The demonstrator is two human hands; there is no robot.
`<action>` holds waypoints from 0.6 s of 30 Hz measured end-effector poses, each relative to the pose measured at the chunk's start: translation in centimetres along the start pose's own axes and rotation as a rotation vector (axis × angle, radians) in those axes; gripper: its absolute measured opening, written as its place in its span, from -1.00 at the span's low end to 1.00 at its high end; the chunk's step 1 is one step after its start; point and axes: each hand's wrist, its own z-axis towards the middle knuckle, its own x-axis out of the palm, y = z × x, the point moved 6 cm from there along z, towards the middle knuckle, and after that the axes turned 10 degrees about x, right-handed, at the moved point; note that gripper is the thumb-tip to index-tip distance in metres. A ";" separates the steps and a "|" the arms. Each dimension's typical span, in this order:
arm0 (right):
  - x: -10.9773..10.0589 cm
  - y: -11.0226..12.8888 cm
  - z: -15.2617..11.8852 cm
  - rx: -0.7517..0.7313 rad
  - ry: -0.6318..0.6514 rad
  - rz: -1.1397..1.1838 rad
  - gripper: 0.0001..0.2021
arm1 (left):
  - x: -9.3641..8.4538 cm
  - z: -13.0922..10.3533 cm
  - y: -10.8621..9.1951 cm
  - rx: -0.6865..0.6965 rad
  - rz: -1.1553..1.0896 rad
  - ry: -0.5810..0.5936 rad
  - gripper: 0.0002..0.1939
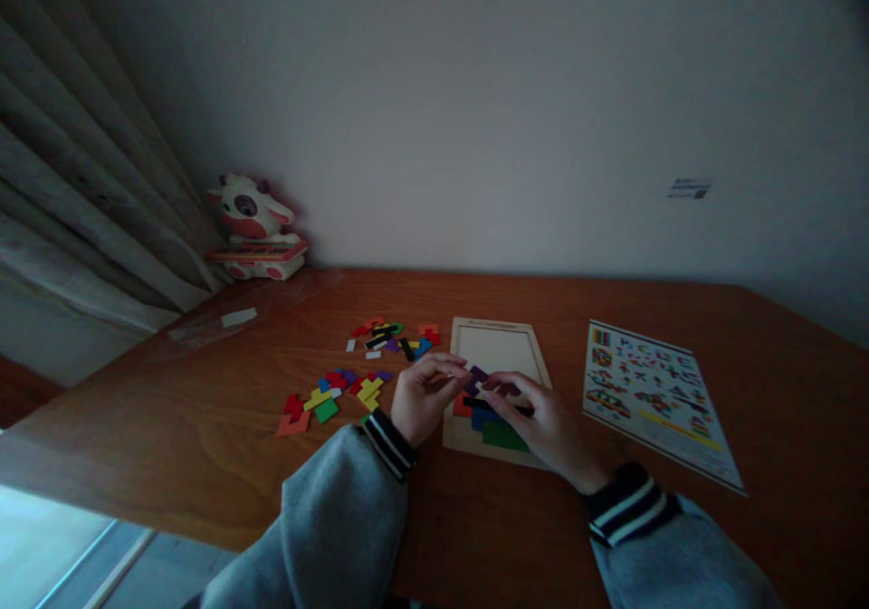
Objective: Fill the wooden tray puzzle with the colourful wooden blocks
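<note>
My left hand (426, 396) and my right hand (547, 419) meet over the lower half of a wooden puzzle board (449, 432). A small purple puzzle piece (477, 377) sits between their fingertips, both hands pinching at it from either side. Under the fingers, the lower part of the board holds a green piece (506, 436), a blue piece (479, 419), an orange-red piece (462, 406) and some black. My right hand hides part of these. Pale board base (499, 347) shows in the upper half.
Loose coloured pieces lie left of the board in a near pile (327, 410) and a far pile (407, 347). A printed pattern sheet (648, 392) lies to the right. A cow-shaped toy keyboard (262, 252) stands at the back left by the curtain (88, 175).
</note>
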 end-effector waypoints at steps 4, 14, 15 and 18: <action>0.0 -1.0 0.2 0.096 0.004 0.137 -0.68 | 1.2 -0.2 0.4 -0.095 -0.077 0.039 -0.72; 0.1 -0.8 0.1 0.138 0.128 0.264 -0.68 | 1.9 -1.1 2.4 -0.303 -0.238 0.188 -0.61; 0.2 -0.8 0.1 0.140 0.137 0.268 -0.68 | 1.7 -1.1 2.5 -0.300 -0.238 0.178 -0.60; 0.1 -1.0 0.1 0.141 0.122 0.253 -0.66 | 1.1 -0.9 2.4 -0.279 -0.204 0.160 -0.55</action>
